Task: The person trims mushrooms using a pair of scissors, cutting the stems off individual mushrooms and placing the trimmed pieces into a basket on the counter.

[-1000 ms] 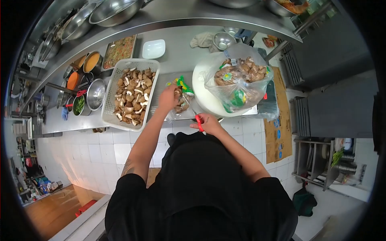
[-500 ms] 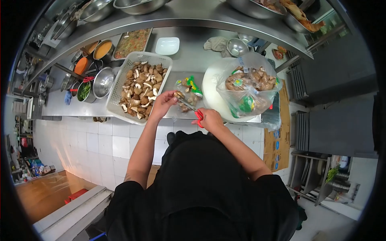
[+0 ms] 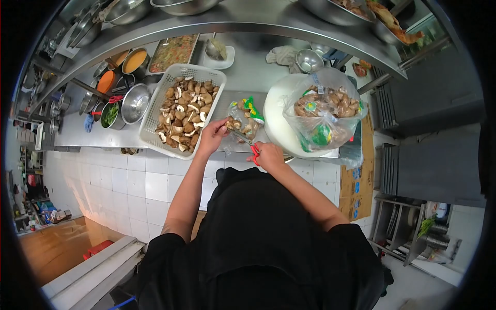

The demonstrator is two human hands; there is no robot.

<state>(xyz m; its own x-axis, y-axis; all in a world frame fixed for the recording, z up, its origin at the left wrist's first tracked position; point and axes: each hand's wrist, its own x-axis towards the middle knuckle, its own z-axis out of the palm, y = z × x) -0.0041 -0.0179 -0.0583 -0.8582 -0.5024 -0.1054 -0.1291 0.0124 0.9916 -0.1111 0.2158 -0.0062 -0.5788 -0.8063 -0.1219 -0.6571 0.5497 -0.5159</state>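
Pinched in the fingers of my left hand (image 3: 212, 136) is a brown mushroom (image 3: 230, 124), over the counter's front edge. My right hand (image 3: 270, 156) grips scissors by their red handles (image 3: 254, 150), the blades pointing left at the mushroom. Whether the blades touch its stem I cannot make out. Just beyond lies an opened clear plastic bag (image 3: 251, 118) with green print and some mushrooms inside. To the left, a white perforated basket (image 3: 150, 118) holds many mushrooms, some showing pale undersides.
On the right, a large clear bag of mushrooms (image 3: 330, 106) rests on a round white board (image 3: 273, 116). At the back are a white dish (image 3: 227, 59) with a metal ladle (image 3: 212, 50) and a tray of diced food (image 3: 173, 53). A steel bowl (image 3: 135, 104) stands left; a shelf (image 3: 248, 27) crosses above.
A metal ladle with pale food has appeared over the white dish at the back. My view has shifted slightly; both hands keep hold of the mushroom and scissors.
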